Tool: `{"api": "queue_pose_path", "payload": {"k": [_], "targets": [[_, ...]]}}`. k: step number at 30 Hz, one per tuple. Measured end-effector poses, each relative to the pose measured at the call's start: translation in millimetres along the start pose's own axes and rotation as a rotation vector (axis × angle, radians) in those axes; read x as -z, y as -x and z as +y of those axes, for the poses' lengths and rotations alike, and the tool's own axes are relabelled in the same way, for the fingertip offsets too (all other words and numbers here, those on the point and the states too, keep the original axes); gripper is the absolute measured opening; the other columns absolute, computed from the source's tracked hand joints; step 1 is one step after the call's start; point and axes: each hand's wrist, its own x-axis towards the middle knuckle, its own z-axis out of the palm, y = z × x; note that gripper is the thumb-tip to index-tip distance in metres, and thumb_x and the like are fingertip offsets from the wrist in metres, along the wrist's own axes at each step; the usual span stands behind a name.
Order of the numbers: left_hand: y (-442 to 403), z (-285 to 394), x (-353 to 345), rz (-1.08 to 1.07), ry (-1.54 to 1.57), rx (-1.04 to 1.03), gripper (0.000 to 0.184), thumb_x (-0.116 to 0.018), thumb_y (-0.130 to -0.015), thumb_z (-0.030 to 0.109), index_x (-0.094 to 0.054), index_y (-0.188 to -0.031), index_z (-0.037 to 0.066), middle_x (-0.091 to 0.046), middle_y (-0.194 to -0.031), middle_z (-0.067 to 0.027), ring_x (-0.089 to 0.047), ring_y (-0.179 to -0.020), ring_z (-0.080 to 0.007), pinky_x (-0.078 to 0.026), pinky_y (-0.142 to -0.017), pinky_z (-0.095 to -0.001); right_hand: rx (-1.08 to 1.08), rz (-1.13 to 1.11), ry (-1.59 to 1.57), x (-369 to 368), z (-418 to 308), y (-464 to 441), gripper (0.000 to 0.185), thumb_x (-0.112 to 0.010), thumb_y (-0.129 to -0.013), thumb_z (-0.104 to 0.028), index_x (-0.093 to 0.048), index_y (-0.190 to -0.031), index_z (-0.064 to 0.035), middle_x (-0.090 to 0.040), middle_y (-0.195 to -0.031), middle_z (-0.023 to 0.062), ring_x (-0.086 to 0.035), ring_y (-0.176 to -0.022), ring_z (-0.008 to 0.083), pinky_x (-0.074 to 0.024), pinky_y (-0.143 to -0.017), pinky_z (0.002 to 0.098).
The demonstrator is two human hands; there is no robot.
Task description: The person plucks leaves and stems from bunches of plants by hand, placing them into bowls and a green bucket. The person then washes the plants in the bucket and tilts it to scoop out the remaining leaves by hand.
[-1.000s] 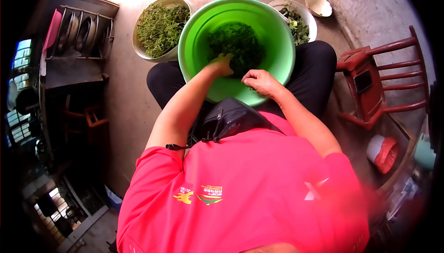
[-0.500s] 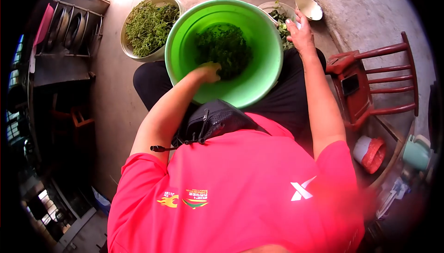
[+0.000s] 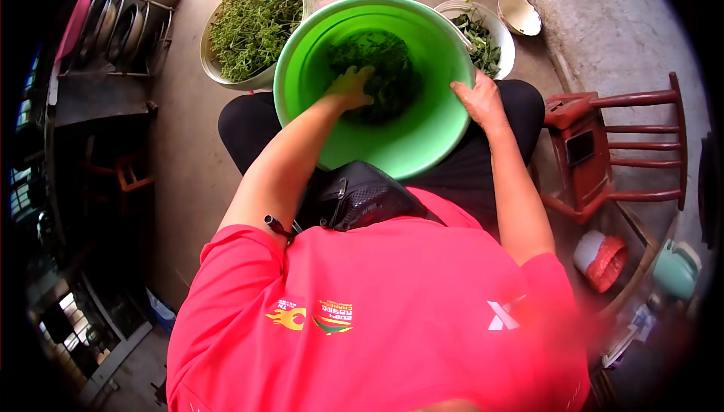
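A large green basin (image 3: 445,140) rests tilted on my lap, with a clump of dark green leaves (image 3: 388,84) at its bottom. My left hand (image 3: 352,88) reaches inside, fingers spread at the left side of the leaves. Whether its fingertips press into them I cannot tell. On the basin's right rim is my right hand (image 3: 483,103), thumb over the edge and the other fingers hidden outside. Beyond the rim, a white bowl (image 3: 507,50) contains larger loose leaves (image 3: 481,41). To the left, a pale bucket (image 3: 204,54) is heaped with light green stalks (image 3: 249,35).
A small cream bowl (image 3: 520,14) lies by the wall at the far right. On my right stands a red wooden chair (image 3: 588,159), with a red and white container (image 3: 601,260) near it. A dish rack (image 3: 121,31) with plates is at the far left.
My right hand has come down from the white bowl and taken hold of the basin's rim. My left hand has moved up and right inside the basin, its fingers spreading.
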Motion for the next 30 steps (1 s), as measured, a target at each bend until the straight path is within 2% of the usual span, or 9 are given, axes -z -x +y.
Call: {"api": "queue_pose_path", "payload": {"k": [2, 6, 8, 12, 14, 18, 24, 29, 30], "targets": [[0, -1, -12, -0.058, -0.001, -0.082, 0.092, -0.078, -0.062, 0.027, -0.031, -0.14, 0.017, -0.027, -0.14, -0.0285, -0.047, -0.115, -0.0454, -0.043, -0.095, -0.0438, 0.003, 0.013, 0.006, -1, 1, 4, 0.037, -0.061, -0.075, -0.03, -0.061, -0.104, -0.0075, -0.065, -0.091, 0.0204, -0.063, -0.087, 0.0356, -0.0485, -0.078, 0.039], [3, -12, -48, -0.125, 0.106, -0.1, 0.099, -0.081, -0.059, 0.031, -0.028, -0.141, 0.015, -0.029, -0.137, -0.0297, -0.043, -0.116, -0.0475, -0.041, -0.096, -0.0475, 0.016, 0.035, -0.025, -1, 0, 8, 0.036, -0.061, -0.076, -0.029, -0.06, -0.105, -0.0074, -0.065, -0.092, 0.02, -0.063, -0.086, 0.0357, -0.0485, -0.078, 0.0394], [7, -15, -56, -0.042, 0.127, -0.068, 0.09, -0.077, -0.062, 0.024, -0.031, -0.138, 0.014, -0.039, -0.128, -0.0339, -0.049, -0.108, -0.0486, -0.043, -0.092, -0.048, 0.013, 0.037, -0.043, -2, 0, 8, 0.036, -0.061, -0.076, -0.028, -0.06, -0.105, -0.0072, -0.065, -0.091, 0.0201, -0.062, -0.086, 0.0359, -0.0485, -0.078, 0.0395], [-11, -28, -65, -0.072, 0.057, -0.011, 0.07, -0.07, -0.065, 0.014, -0.043, -0.13, 0.01, -0.056, -0.109, -0.0305, -0.057, -0.096, -0.046, -0.047, -0.085, -0.0462, 0.03, 0.04, -0.015, -2, 0, 7, 0.036, -0.06, -0.075, -0.028, -0.06, -0.105, -0.0068, -0.064, -0.091, 0.0208, -0.062, -0.086, 0.0367, -0.0484, -0.078, 0.0405], [-15, -35, -64, 0.017, 0.058, -0.17, 0.048, -0.062, -0.065, 0.01, -0.057, -0.113, 0.007, -0.063, -0.09, -0.0245, -0.06, -0.085, -0.0432, -0.049, -0.077, -0.0448, 0.039, 0.047, -0.014, -2, 1, 5, 0.037, -0.06, -0.075, -0.029, -0.06, -0.105, -0.0067, -0.064, -0.09, 0.021, -0.062, -0.086, 0.037, -0.0483, -0.077, 0.0408], [-8, -15, -20, -0.187, -0.013, -0.165, 0.034, -0.061, -0.067, 0.014, -0.064, -0.1, 0.005, -0.065, -0.09, -0.0194, -0.063, -0.081, -0.0349, -0.05, -0.071, -0.0414, 0.03, 0.059, 0.012, -4, 7, 2, 0.037, -0.059, -0.075, -0.031, -0.061, -0.103, -0.0065, -0.064, -0.091, 0.0213, -0.061, -0.087, 0.0376, -0.0481, -0.078, 0.0414], [38, 7, 58, -0.267, 0.734, 0.302, 0.021, -0.061, -0.069, 0.017, -0.061, -0.086, 0.004, -0.056, -0.071, -0.008, -0.054, -0.063, -0.0184, -0.045, -0.058, -0.0314, 0.013, 0.057, 0.014, -7, 15, -4, 0.039, -0.06, -0.074, -0.035, -0.062, -0.102, -0.0072, -0.064, -0.092, 0.0211, -0.061, -0.087, 0.0376, -0.0479, -0.079, 0.0416], [60, -9, 84, -0.237, 0.997, 0.086, 0.011, -0.057, -0.07, 0.011, -0.054, -0.08, 0.007, -0.054, -0.08, -0.002, -0.052, -0.07, -0.0127, -0.043, -0.06, -0.0251, 0.035, 0.066, -0.005, -10, 23, -7, 0.043, -0.06, -0.075, -0.036, -0.06, -0.105, -0.0055, -0.064, -0.096, 0.0224, -0.06, -0.091, 0.0384, -0.0468, -0.082, 0.0423], [61, -12, 84, -0.3, 1.24, 0.076, 0.009, -0.055, -0.071, 0.009, -0.054, -0.08, 0.006, -0.056, -0.081, -0.0026, -0.054, -0.072, -0.0138, -0.044, -0.062, -0.0263, 0.03, 0.07, -0.009, -11, 24, -8, 0.044, -0.061, -0.076, -0.037, -0.059, -0.107, -0.005, -0.063, -0.098, 0.0229, -0.06, -0.093, 0.0386, -0.0462, -0.083, 0.0424]]}}
